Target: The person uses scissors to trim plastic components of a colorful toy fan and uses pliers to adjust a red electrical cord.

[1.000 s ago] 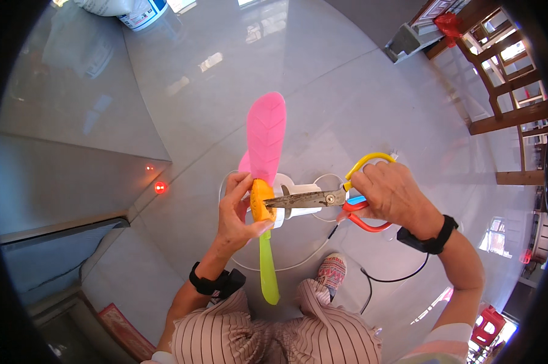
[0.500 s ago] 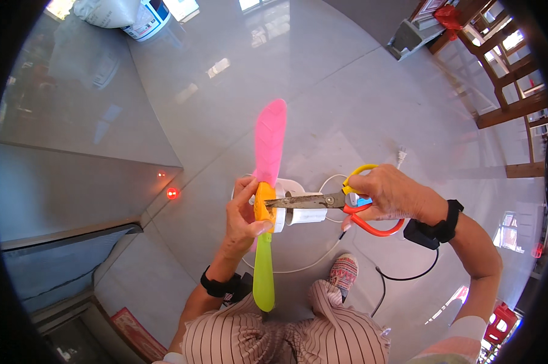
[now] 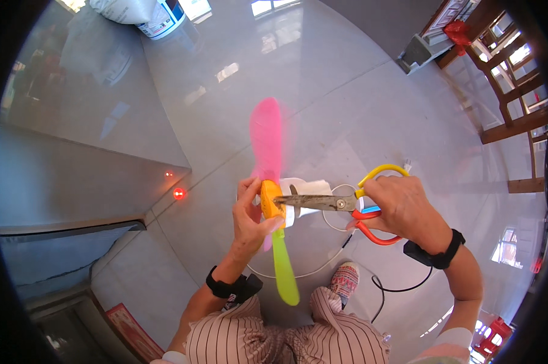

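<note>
Your left grip (image 3: 251, 218) pinches the orange hub (image 3: 270, 197) | your right grip (image 3: 405, 205) clasps the scissors (image 3: 322, 202) | a hard twist could skid the tip (image 3: 279, 200) into your left fingers (image 3: 246, 189)

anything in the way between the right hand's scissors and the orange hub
Nothing visible: the scissors in the right hand reach the orange hub, their tips at its face, while the left hand holds it from the left, clear of the tips.

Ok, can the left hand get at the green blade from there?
Probably yes: the green blade joins the orange hub the left hand grips, and nothing visible blocks the way.
</note>
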Motion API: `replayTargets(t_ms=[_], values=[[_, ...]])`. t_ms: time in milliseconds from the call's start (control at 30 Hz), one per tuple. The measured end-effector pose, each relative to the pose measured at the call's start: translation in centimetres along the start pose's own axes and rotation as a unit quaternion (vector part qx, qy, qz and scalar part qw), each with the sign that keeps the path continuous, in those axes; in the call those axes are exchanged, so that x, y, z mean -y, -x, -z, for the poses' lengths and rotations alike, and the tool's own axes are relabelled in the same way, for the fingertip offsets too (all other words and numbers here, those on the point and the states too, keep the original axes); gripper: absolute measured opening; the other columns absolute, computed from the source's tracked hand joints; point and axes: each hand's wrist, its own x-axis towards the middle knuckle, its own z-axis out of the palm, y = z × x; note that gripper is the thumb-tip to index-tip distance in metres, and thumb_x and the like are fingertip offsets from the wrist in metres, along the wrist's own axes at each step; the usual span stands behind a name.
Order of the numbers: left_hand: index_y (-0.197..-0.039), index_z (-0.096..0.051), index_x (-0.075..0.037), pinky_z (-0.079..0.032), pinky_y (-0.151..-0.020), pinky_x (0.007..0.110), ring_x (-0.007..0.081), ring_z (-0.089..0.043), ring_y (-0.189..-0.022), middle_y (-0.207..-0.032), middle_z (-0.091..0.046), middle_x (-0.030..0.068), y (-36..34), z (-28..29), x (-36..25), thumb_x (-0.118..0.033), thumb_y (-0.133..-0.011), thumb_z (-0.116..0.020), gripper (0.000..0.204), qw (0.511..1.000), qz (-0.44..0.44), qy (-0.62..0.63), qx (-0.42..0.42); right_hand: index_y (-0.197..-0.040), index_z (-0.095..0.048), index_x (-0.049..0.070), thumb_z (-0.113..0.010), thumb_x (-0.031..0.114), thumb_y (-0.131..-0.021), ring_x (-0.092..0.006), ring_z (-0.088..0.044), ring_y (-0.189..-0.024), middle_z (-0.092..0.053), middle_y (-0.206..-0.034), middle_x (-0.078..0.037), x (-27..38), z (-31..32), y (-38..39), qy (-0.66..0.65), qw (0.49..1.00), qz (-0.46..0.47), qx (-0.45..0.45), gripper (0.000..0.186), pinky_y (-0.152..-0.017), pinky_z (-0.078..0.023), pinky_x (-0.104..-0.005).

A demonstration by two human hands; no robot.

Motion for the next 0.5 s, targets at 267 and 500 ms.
replayTargets(t_ms=[267, 500], values=[[-0.114, -0.048, 0.001, -0.042, -0.089, 0.030, 0.0148, -0.043, -0.102, -0.103, -0.036, 0.0038, -0.2, -0.8, -1.1, -0.014, -0.058, -0.070, 0.063, 0.993, -0.041, -0.102, -0.042, -0.073, -0.050, 0.005, -0.076, 0.048, -0.056, -0.0243, -0.045, -0.049, -0.044, -0.054, -0.008, 0.4, 0.2, 3.3, -0.094, 0.977, -0.165, -0.094, 0.053, -0.041, -0.034, -0.0322], [-0.112, -0.048, 0.001, -0.047, -0.079, 0.029, 0.0157, -0.044, -0.098, -0.103, -0.039, 0.0059, -1.9, -1.9, -0.2, -0.010, -0.058, -0.075, 0.062, 0.988, -0.045, -0.138, -0.060, -0.068, -0.046, 0.002, -0.066, 0.055, -0.067, -0.0224, -0.041, -0.048, -0.040, -0.054, -0.008, 2.9, -1.9, 6.2, -0.323, 0.914, -0.243, -0.018, 0.056, -0.046, -0.033, -0.0328]])
